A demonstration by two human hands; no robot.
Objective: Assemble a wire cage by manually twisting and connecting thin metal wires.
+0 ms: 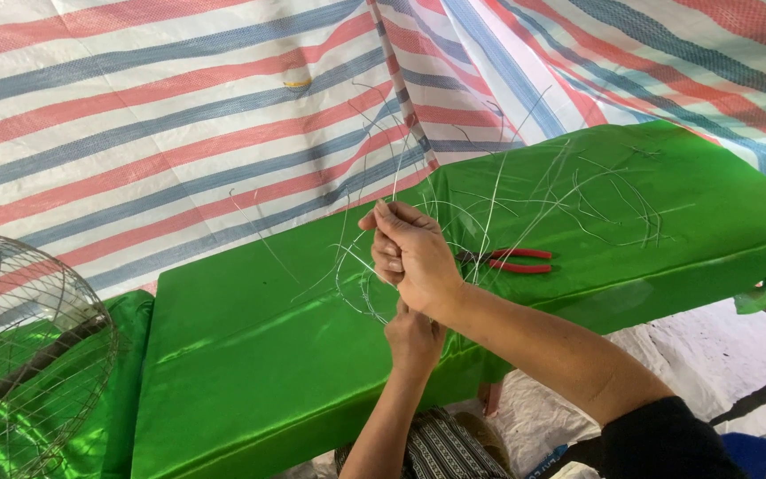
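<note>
Centrally in the frame, the right hand [411, 253] was raised above the green-draped bench [250, 355], its grip pinched shut on thin wire strands [361, 275] that looped and sprang upward. Just below it, the left hand [412, 337] was closed on the lower part of the same bundle. Red-handled pliers [509, 259] lay on the bench just right of the hands, among loose wires [596, 195]. A wire cage [19, 355] stood at lower left, a striped tarp [179, 106] behind.
</note>
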